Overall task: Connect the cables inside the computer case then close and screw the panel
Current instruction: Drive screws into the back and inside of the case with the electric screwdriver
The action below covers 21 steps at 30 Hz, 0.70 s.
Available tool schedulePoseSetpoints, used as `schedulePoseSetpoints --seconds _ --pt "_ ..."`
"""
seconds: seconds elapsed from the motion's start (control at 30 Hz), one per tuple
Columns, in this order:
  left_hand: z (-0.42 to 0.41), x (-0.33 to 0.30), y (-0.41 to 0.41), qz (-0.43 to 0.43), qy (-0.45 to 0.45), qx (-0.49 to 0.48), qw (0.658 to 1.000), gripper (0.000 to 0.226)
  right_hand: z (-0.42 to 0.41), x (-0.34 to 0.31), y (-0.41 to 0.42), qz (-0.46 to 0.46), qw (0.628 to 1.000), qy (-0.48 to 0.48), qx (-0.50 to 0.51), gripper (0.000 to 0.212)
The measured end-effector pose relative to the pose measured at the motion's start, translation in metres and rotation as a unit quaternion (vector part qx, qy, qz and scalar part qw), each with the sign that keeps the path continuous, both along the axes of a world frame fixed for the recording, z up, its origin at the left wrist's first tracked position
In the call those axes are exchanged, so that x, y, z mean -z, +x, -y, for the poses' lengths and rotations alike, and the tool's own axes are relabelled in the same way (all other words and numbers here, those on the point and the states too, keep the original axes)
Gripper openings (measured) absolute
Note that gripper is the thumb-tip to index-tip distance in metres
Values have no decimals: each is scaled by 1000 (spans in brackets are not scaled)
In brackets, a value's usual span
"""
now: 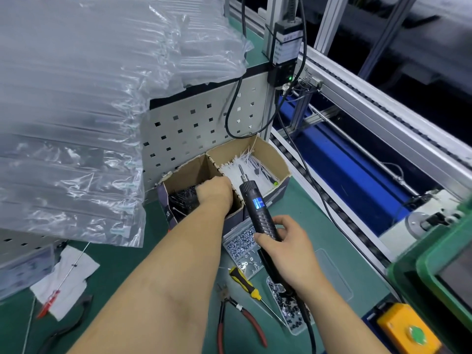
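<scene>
My left hand (213, 191) reaches into the left compartment of a cardboard box (277, 159), its fingers curled down among black cable ties (182, 199); what they hold is hidden. My right hand (284, 242) grips a black electric screwdriver (258, 209) with a blue display, bit pointing up and away over the box's right compartment of white cable ties (251, 169). A clear tray of silver screws (242, 242) lies just under the screwdriver. The computer case is not in view.
Air-cushion packaging (89, 111) fills the left. A perforated metal panel (194, 129) stands behind the box. On the green mat lie a yellow-black screwdriver (244, 282), red-handled pliers (245, 320), black pliers (69, 325), and a second screw tray (288, 307). A conveyor rail (370, 118) runs along the right.
</scene>
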<state>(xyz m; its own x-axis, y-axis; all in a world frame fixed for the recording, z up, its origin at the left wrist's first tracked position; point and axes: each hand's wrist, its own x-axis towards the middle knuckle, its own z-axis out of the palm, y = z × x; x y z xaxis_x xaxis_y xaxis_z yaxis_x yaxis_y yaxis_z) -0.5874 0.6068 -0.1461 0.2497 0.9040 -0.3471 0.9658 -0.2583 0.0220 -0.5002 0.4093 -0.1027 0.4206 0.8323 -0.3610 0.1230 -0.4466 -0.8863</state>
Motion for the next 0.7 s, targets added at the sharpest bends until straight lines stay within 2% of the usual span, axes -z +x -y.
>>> schedulePoseSetpoints --seconds 0.33,0.43,0.57,0.7 --pt "4 -3 -3 8 10 13 1000 37 1 -5 5 -1 1000 7 14 23" --pt "3 -3 -11 27 15 23 999 26 2 -7 7 -4 1000 8 17 22" --pt "1 -4 -18 59 -1 -16 998 16 2 -8 9 -1 1000 5 15 23" --pt "0 -4 -18 42 -16 0 999 23 2 -9 12 -1 1000 3 17 23"
